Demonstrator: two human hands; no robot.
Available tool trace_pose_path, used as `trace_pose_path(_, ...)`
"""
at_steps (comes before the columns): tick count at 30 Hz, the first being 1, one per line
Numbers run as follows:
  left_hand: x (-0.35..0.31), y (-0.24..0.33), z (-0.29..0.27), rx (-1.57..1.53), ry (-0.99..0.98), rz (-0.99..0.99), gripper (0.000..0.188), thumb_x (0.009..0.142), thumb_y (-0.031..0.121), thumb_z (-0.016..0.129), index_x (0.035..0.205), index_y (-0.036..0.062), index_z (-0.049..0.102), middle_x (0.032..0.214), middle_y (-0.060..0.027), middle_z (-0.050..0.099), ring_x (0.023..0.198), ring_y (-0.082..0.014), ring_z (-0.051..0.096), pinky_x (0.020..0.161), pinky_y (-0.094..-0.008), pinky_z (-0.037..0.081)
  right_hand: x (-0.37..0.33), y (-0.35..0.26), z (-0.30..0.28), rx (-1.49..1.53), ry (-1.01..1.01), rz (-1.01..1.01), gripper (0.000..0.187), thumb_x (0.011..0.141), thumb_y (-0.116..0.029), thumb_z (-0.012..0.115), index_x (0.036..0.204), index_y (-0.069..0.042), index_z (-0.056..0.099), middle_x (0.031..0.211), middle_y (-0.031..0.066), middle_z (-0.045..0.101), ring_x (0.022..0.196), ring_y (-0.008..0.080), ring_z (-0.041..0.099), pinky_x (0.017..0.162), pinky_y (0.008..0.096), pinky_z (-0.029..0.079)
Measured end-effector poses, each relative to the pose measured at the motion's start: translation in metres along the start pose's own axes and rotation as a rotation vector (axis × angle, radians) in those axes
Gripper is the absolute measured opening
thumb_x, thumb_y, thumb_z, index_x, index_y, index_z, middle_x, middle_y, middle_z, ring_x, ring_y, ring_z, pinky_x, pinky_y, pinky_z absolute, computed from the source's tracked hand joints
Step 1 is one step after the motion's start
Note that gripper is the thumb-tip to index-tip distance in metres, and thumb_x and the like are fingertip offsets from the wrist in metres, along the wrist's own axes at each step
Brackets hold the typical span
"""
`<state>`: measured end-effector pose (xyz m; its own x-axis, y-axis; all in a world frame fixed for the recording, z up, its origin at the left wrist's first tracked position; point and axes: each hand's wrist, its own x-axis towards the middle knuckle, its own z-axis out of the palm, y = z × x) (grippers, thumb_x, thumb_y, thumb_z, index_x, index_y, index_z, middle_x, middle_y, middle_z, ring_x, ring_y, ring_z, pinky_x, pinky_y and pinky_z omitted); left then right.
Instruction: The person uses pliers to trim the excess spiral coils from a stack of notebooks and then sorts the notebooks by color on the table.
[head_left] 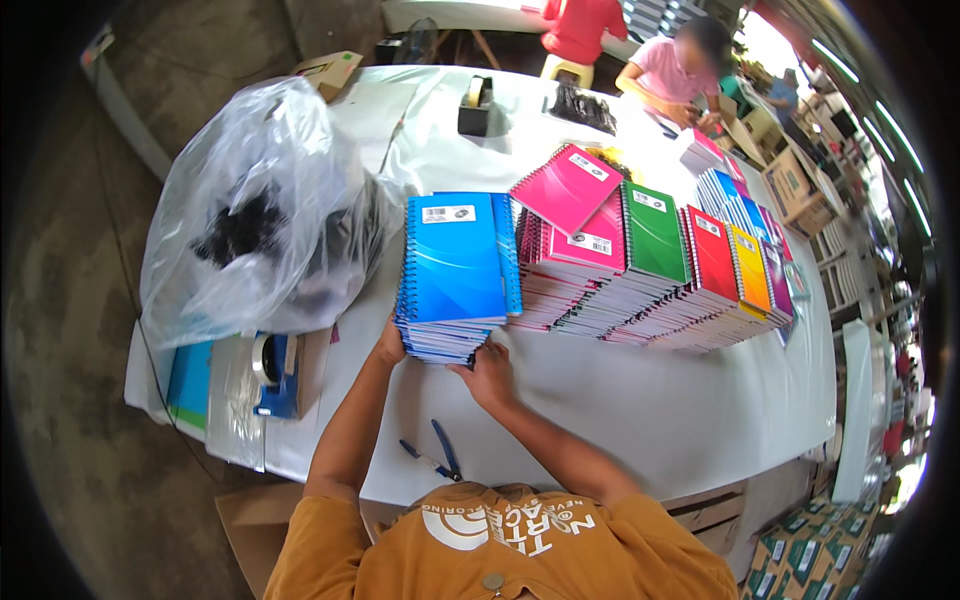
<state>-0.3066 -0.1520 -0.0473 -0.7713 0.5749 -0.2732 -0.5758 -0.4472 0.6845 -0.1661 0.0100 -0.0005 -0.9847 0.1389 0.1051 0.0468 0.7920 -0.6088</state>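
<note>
A tall stack of blue spiral notebooks [455, 255] stands in front of me on the table, its wire bindings along the left side. My left hand [392, 342] presses against the stack's lower left side, with its fingers mostly hidden behind it. At the lower right corner, my right hand [488, 374] grips the bottom of the same stack, fingers bent around its edge. Directly right of it, touching or nearly so, runs a row of stacks: pink notebooks [566, 190], green notebooks [655, 232], red notebooks [712, 255] and yellow notebooks [749, 268].
Left of the stack bulges a clear plastic bag [270, 200] with dark contents. A blue tape dispenser [280, 375] sits below it, and a black tape dispenser [475, 108] farther back. Blue-handled pliers [434, 455] lie near the front edge. Across the table, a person in pink [672, 72] works.
</note>
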Motion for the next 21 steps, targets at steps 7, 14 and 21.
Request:
trace_pose_path(7, 0.055, 0.019, -0.006, -0.009, -0.047, -0.008, 0.041, 0.095, 0.036, 0.038, 0.121, 0.0073, 0.053, 0.117, -0.0078, 0.059, 0.104, -0.0209, 0.057, 0.091, -0.0346, 0.045, 0.044, 0.002, 0.006, 0.048, 0.159, 0.003, 0.064, 0.072, -0.021, 0.074, 0.123, 0.002, 0.043, 0.125, 0.0230, 0.048, 0.116, 0.0360, 0.046, 0.095, 0.0435, 0.035)
trace_pose_path(14, 0.078, 0.024, 0.034, -0.043, 0.009, 0.003, 0.041, 0.096, 0.038, 0.038, 0.119, 0.0079, 0.055, 0.112, -0.0047, 0.061, 0.100, -0.0187, 0.058, 0.089, -0.0324, 0.045, 0.049, -0.002, 0.045, 0.134, 0.436, 0.189, 0.075, 0.080, -0.010, 0.065, 0.138, 0.008, 0.020, 0.135, 0.0308, 0.035, 0.125, 0.0434, 0.035, 0.100, 0.0435, 0.033)
trace_pose_path(21, 0.086, 0.023, 0.052, -0.043, 0.031, -0.040, 0.043, 0.097, 0.041, 0.037, 0.121, 0.0083, 0.054, 0.111, -0.0031, 0.061, 0.099, -0.0170, 0.057, 0.089, -0.0323, 0.045, -0.002, -0.041, -0.021, 0.378, 0.282, -0.029, 0.069, 0.082, -0.005, 0.057, 0.140, 0.002, 0.021, 0.133, 0.0206, 0.042, 0.119, 0.0353, 0.043, 0.100, 0.0406, 0.032)
